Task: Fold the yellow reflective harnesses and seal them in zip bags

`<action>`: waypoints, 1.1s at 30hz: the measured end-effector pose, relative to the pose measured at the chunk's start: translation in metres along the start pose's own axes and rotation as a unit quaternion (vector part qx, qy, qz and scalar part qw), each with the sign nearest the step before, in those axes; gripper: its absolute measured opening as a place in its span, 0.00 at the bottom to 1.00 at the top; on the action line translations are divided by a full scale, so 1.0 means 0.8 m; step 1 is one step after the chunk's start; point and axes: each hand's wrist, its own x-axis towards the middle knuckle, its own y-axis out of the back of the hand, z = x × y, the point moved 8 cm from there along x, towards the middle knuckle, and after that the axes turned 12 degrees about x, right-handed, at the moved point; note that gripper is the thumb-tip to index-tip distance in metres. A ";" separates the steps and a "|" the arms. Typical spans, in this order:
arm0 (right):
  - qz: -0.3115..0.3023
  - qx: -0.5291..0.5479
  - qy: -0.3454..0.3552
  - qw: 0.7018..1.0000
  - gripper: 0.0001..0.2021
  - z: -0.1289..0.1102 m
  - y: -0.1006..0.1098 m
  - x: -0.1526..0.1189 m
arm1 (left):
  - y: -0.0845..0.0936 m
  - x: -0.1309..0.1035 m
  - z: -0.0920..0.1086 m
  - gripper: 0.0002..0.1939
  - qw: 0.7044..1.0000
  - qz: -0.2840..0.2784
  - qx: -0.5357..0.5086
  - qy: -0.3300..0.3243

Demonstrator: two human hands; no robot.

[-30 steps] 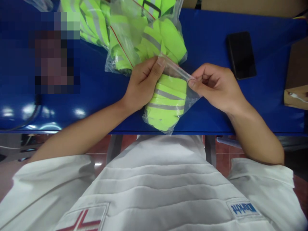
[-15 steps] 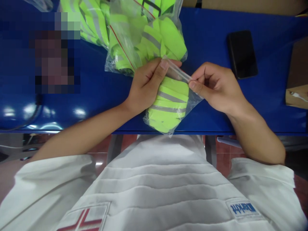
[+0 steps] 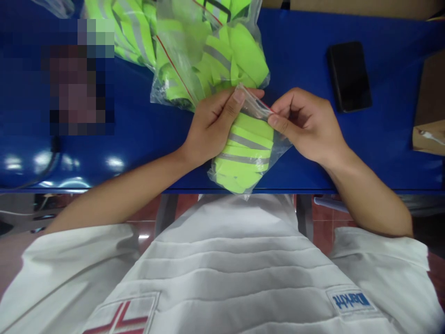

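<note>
A clear plastic bag (image 3: 243,155) with a folded neon-yellow item with grey stripes inside lies at the table's front edge. My left hand (image 3: 213,125) pinches the upper left corner of its mouth between thumb and fingers. On the other side, my right hand (image 3: 306,123) pinches the mouth's right part, thumb against fingers. A red line shows along the mouth between the two hands. Just beyond them, other clear bags (image 3: 215,55) of neon-yellow striped material lie in a pile, close to my left fingertips.
A black phone-like device (image 3: 349,76) lies on the blue table (image 3: 295,46) at the right. A cardboard box (image 3: 429,104) with a white cable end stands at the right edge. A pixelated patch covers the left; a dark cable runs below it.
My right hand has moved slightly left along the bag's mouth, nearer my left hand. The red line at the mouth now shows more clearly. Both hands still pinch the bag.
</note>
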 end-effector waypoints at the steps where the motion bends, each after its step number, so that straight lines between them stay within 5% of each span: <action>1: 0.002 -0.004 0.003 1.000 0.17 0.000 0.000 0.000 | 0.000 0.000 0.000 0.20 1.000 0.001 0.002 -0.001; 14: 0.008 -0.061 0.026 0.998 0.17 -0.012 -0.006 -0.005 | -0.003 -0.003 0.015 0.18 0.999 0.007 0.022 -0.026; 25: 0.007 -0.030 0.035 0.999 0.16 -0.001 -0.008 -0.004 | -0.006 -0.003 -0.004 0.19 0.999 0.006 0.047 0.023; 33: 0.025 -0.035 0.022 0.999 0.20 0.001 -0.006 -0.004 | -0.009 -0.004 0.012 0.19 0.999 -0.013 0.022 -0.031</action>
